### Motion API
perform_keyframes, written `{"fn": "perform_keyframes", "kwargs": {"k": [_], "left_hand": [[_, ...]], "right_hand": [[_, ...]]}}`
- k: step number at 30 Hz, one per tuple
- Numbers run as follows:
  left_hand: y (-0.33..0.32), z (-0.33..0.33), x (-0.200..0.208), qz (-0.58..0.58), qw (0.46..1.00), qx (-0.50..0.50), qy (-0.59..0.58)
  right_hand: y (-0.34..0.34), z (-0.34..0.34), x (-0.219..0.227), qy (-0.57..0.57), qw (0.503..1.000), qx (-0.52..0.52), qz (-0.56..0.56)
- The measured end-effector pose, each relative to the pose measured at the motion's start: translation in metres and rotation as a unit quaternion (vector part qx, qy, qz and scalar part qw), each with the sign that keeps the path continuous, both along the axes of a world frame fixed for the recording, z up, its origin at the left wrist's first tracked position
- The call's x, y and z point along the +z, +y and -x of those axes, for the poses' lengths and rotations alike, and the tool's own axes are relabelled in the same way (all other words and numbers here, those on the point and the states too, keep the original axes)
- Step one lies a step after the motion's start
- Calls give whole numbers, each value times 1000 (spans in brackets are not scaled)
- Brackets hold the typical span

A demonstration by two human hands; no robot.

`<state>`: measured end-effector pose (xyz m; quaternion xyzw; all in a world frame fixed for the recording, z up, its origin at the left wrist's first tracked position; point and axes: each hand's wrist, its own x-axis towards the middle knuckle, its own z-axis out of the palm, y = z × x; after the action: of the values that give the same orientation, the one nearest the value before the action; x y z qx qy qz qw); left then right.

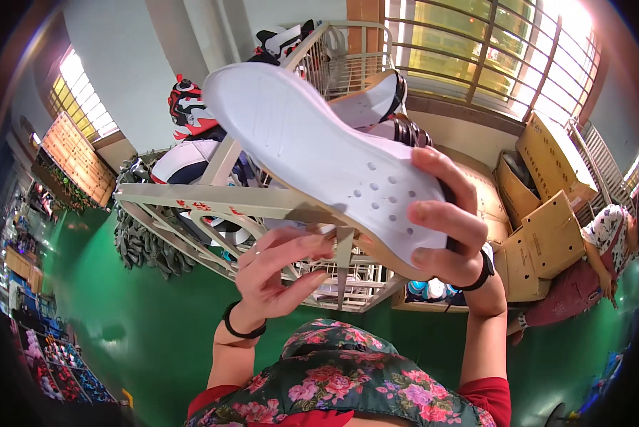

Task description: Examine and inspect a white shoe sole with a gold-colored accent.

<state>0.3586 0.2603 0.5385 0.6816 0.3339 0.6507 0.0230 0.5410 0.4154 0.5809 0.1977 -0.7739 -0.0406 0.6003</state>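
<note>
My right hand [444,224] grips the near end of a white shoe sole [312,153], held up in front of me with its flat underside showing. Small round holes dot the sole near my fingers, and a tan edge runs along its lower side. My left hand [277,274] hovers just below the sole with fingers curled and apart, holding nothing; its fingertips come close to the sole's lower edge. Both wrists wear dark bands.
A cream metal wire cart [213,203] stands behind the sole, holding several sneakers [188,107]. Cardboard boxes [547,235] are stacked at the right, where another person [608,245] bends over. A dark pile of soles [145,245] lies on the green floor [149,320].
</note>
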Motion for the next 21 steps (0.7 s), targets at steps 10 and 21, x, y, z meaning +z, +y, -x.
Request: {"fn": "perform_keyframes", "kwargs": {"k": [10,21], "left_hand": [[17,-7,-8,41,999,-33,-13],[17,-13,-13,-14,1000,14,24]], "right_hand": [[-11,12,-10,7,1000,8,-24],[-23,-8,-11,-86,994,-37,-51]]}}
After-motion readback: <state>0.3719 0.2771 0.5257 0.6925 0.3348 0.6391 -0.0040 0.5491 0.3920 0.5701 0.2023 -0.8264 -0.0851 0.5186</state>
